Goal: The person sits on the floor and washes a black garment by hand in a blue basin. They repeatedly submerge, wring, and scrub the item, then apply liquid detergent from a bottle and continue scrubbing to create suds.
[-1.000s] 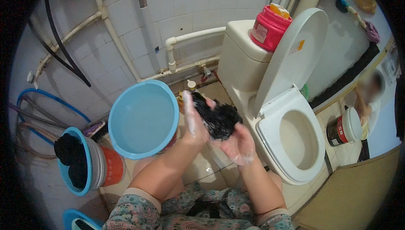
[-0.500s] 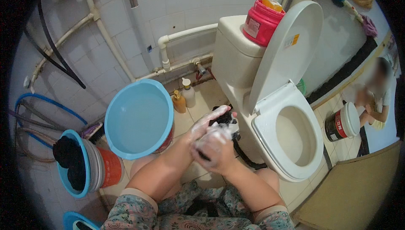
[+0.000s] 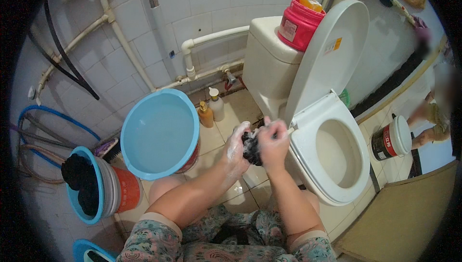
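A wet black cloth (image 3: 251, 150), streaked with white foam, is bunched between my two hands above the tiled floor. My left hand (image 3: 236, 145) is wrapped round its left side, with lather over the fingers and wrist. On the other side, my right hand (image 3: 273, 143) has curled fingers pressed against the cloth, somewhat smeared by motion. What kind of garment it is cannot be made out. To the left of my hands stands a wide blue basin (image 3: 155, 175) of cloudy water, raised on a reddish support.
A smaller blue basin (image 3: 99, 190) with black cloths sits by an orange bucket (image 3: 127, 190) at left. Amber (image 3: 206, 117) and white (image 3: 217, 107) pump bottles stand near the wall. The toilet (image 3: 332, 192) is right of my hands; a lidded bucket (image 3: 385, 139) and a person (image 3: 435, 113) are beyond.
My hands have moved slightly apart, the right one shifting right and up, so more of the foamy black cloth shows. At far right, the person has shifted.
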Demonstrator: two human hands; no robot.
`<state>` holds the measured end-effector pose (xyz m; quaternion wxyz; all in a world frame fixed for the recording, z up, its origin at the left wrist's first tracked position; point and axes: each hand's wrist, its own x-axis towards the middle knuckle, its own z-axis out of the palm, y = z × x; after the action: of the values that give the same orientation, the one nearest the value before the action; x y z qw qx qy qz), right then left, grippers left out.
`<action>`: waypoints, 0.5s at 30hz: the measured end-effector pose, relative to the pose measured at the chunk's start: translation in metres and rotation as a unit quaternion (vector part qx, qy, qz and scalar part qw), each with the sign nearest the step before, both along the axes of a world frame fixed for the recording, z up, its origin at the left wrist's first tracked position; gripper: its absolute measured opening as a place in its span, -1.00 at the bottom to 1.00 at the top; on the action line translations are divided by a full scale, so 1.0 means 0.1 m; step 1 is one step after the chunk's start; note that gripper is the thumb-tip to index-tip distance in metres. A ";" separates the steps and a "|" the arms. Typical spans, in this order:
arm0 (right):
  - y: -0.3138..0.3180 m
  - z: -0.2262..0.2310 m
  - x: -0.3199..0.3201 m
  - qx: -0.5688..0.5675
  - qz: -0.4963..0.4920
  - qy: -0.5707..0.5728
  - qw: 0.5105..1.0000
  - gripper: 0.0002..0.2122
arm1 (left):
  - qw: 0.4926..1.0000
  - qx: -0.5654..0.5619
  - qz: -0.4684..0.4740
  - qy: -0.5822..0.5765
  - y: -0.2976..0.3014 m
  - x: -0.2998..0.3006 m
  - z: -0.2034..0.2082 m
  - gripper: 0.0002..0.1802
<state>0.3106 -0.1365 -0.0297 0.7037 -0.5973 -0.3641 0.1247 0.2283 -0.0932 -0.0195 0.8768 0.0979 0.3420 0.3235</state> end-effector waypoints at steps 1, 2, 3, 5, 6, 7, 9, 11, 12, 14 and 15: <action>0.01 0.00 0.02 0.017 0.013 0.121 0.992 -0.89 | 1.000 0.000 0.007 -0.008 0.01 0.00 0.02 -0.76; 0.02 0.00 0.02 0.034 0.026 0.240 0.970 -0.91 | 1.000 0.000 0.014 -0.015 0.03 -0.01 0.06 -0.77; -0.03 0.01 -0.02 0.025 0.050 0.361 0.931 -0.92 | 1.000 -0.026 0.010 0.000 0.07 -0.05 0.10 -0.76; -0.12 0.25 -0.22 0.005 0.098 0.586 0.804 -0.85 | 1.000 -0.001 0.008 -0.002 0.10 -0.10 0.29 -0.76; -0.13 0.26 -0.21 0.001 0.120 0.581 0.805 -0.81 | 1.000 0.011 0.005 -0.004 0.11 -0.10 0.33 -0.75; -0.14 0.28 -0.20 -0.003 0.144 0.576 0.804 -0.76 | 1.000 0.012 -0.020 0.019 0.16 -0.12 0.23 -0.73; -0.12 0.11 -0.03 -0.008 0.178 0.553 0.814 -0.70 | 0.999 0.017 -0.017 0.026 0.17 -0.06 0.09 -0.72; -0.09 0.20 0.09 0.015 0.136 0.499 0.856 -0.80 | 0.996 0.078 -0.031 0.032 0.15 -0.01 0.05 -0.64; -0.11 0.26 0.10 0.025 0.092 0.452 0.887 -0.84 | 0.996 0.044 -0.075 0.003 0.15 -0.04 0.05 -0.61; -0.14 0.26 0.05 -0.029 0.034 0.215 0.976 -0.86 | 0.984 -0.025 -0.169 -0.055 0.12 -0.11 0.25 -0.55; -0.18 0.31 0.00 -0.043 0.043 0.016 0.998 -0.89 | 0.973 -0.037 -0.205 -0.099 0.19 -0.13 0.13 -0.44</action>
<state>0.3103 -0.1545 0.0011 0.6768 -0.6089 -0.3724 0.1800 0.2151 -0.0742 -0.0062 0.9570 0.1007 0.2378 0.1321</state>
